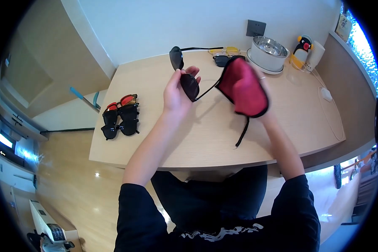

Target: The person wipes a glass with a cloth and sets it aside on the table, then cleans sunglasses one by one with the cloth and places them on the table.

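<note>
Dark sunglasses (190,87) are held up over the desk by my left hand (177,93), its fingers pinched at the bridge between the lenses. One temple arm points right toward the back of the desk; the other reaches to the edge of a red cloth pouch (247,90) with black trim. The pouch hangs in front of my right hand (263,90), hiding most of its fingers, and a black strap dangles below it. Three pairs of glasses (122,113) lie in a column at the desk's left. Behind the pouch lie another dark pair (222,60) and yellow-tinted glasses (231,51).
On the light wooden desk (206,145), a white bowl with a metal inside (268,53) stands at the back right. Right of it are a penguin figure (301,52), a white cylinder (316,56) and a white cable (326,94). A wall socket (255,28) is behind.
</note>
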`<act>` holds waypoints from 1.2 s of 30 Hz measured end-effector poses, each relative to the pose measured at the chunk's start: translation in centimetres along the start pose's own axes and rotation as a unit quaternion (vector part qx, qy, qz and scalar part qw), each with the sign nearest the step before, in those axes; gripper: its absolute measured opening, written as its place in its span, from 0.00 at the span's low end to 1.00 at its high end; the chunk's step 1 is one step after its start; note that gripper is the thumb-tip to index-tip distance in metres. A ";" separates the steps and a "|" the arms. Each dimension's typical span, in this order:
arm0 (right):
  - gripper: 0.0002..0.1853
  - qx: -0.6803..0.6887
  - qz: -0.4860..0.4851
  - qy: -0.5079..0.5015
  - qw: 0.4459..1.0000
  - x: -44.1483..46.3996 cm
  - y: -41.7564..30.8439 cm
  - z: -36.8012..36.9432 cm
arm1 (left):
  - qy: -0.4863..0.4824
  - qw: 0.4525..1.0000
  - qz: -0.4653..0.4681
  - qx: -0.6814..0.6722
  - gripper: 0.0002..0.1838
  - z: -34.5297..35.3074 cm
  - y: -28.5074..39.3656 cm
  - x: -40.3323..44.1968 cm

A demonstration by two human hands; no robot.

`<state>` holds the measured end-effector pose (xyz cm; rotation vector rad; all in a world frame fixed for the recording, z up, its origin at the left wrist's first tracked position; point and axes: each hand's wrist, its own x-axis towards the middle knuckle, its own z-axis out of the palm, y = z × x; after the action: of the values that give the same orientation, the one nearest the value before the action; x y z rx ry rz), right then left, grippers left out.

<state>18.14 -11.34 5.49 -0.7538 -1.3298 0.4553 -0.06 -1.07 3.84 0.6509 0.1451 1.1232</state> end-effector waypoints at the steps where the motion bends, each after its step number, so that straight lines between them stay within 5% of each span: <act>1: 0.21 -0.057 0.026 -0.055 0.997 0.0 0.5 0.9 | -0.011 1.000 0.002 0.001 0.12 -0.4 -0.5 0.1; 2: 0.21 -0.113 0.051 -0.108 0.986 0.1 1.0 1.5 | -0.011 1.000 0.001 0.000 0.12 -0.7 -1.1 0.1; 3: 0.20 -0.410 -0.205 -0.185 0.869 -0.3 0.1 2.2 | -0.016 1.000 -0.012 -0.006 0.12 -0.4 -1.5 -0.1; 12: 0.11 -0.443 -0.255 -0.237 0.826 -0.7 3.9 1.7 | -0.069 0.997 -0.040 -0.012 0.12 1.1 -1.7 -1.3; 20: 0.15 -0.502 -0.245 -0.144 0.817 1.2 2.4 -2.4 | -0.054 0.997 -0.016 -0.052 0.12 0.7 0.8 0.0; 23: 0.12 -0.250 0.007 0.078 0.965 0.5 2.7 -3.2 | -0.033 0.997 0.004 -0.075 0.12 0.1 1.3 0.2; 25: 0.09 0.013 0.113 0.218 0.969 1.4 3.2 -5.9 | -0.017 0.997 0.030 -0.068 0.12 0.0 2.0 0.2; 26: 0.10 0.113 0.100 0.273 0.950 1.9 4.9 -7.6 | -0.006 0.997 0.063 0.052 0.12 0.3 2.1 0.0; 28: 0.10 0.330 0.177 0.219 0.901 1.8 3.7 -8.7 | 0.004 0.981 0.092 0.169 0.12 1.0 1.7 -0.2; 29: 0.10 0.327 0.175 0.224 0.901 2.0 3.7 -8.7 | 0.002 0.968 0.118 0.223 0.13 1.3 1.0 -0.4; 32: 0.15 0.091 0.253 0.056 0.962 3.8 4.6 -7.1 | -0.019 0.946 0.137 0.293 0.11 2.0 -0.6 -1.3; 33: 0.11 0.359 0.249 0.090 0.895 3.7 3.8 -5.4 | -0.031 0.934 0.146 0.326 0.11 2.0 -1.0 -1.5; 34: 0.08 0.026 0.143 0.045 0.988 3.5 1.4 -1.7 | -0.043 0.919 0.156 0.359 0.11 2.0 -1.4 -1.6; 35: 0.06 -0.043 0.112 -0.005 0.993 3.7 2.1 -0.9 | -0.050 0.920 0.150 0.359 0.11 2.1 -1.8 -1.6; 36: 0.04 -0.454 -0.061 -0.061 0.887 4.7 0.8 -0.4 | -0.050 0.911 0.153 0.379 0.11 2.1 -2.1 -1.8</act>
<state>19.55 -7.63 8.20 -1.4107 -1.6993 -0.2781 1.66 -4.04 4.01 1.4631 0.4129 1.3278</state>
